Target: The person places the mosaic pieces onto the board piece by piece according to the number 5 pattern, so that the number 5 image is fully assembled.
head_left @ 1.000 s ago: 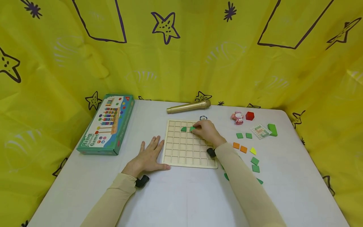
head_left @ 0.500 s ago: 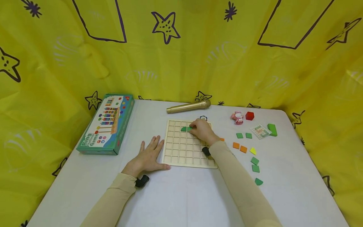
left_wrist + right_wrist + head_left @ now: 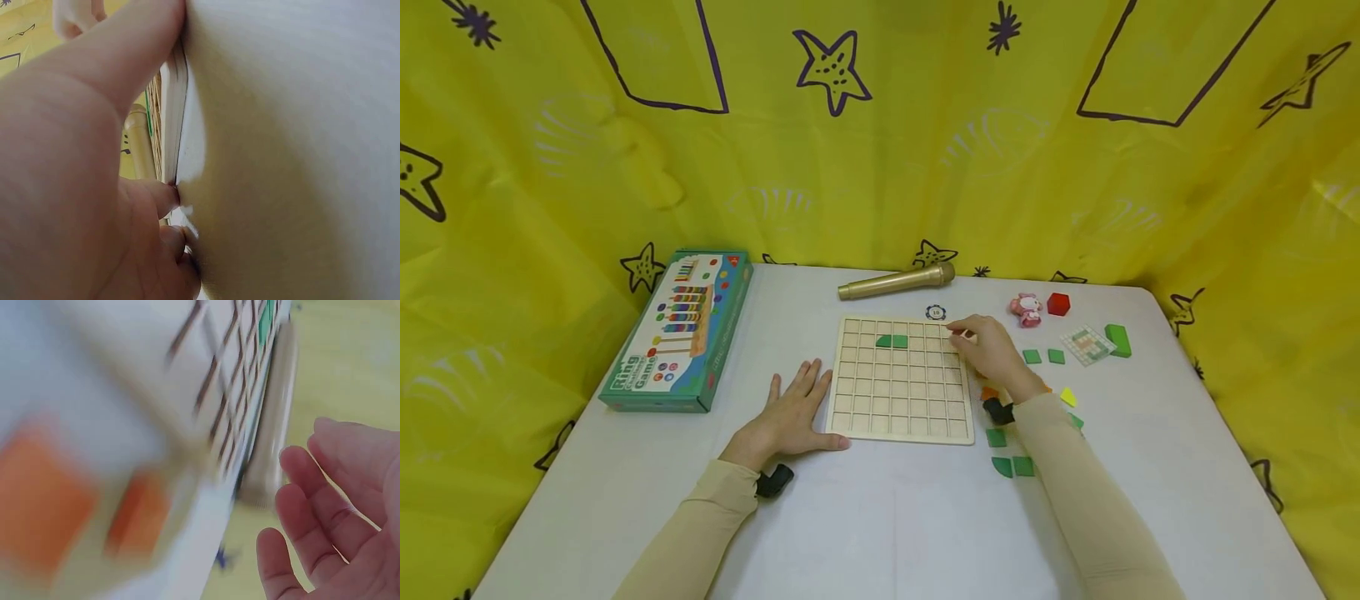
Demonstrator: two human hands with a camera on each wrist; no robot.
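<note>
The wooden grid board (image 3: 898, 392) lies mid-table. In its upper rows sit a green quarter-round tile (image 3: 883, 342) and a green square tile (image 3: 900, 342), side by side. My left hand (image 3: 786, 421) rests on the table with fingers spread, its fingertips and thumb along the board's left edge. Over the board's upper right corner hovers my right hand (image 3: 988, 350). The right wrist view shows that hand's (image 3: 337, 519) fingers loosely bent, with nothing between them. An orange tile (image 3: 990, 392) lies under the right wrist, partly hidden by it.
Right of the board lie several green tiles (image 3: 996, 437), a yellow tile (image 3: 1068, 397), a pattern card (image 3: 1087, 344) and a green block (image 3: 1117, 340). Behind are a pink toy (image 3: 1026, 308), a red block (image 3: 1058, 304), a round token (image 3: 936, 312) and a gold microphone (image 3: 895, 282). A game box (image 3: 677, 333) stands left.
My right hand set the green square tile beside the quarter-round one, let go and moved right towards the board's corner. The left hand stays in place.
</note>
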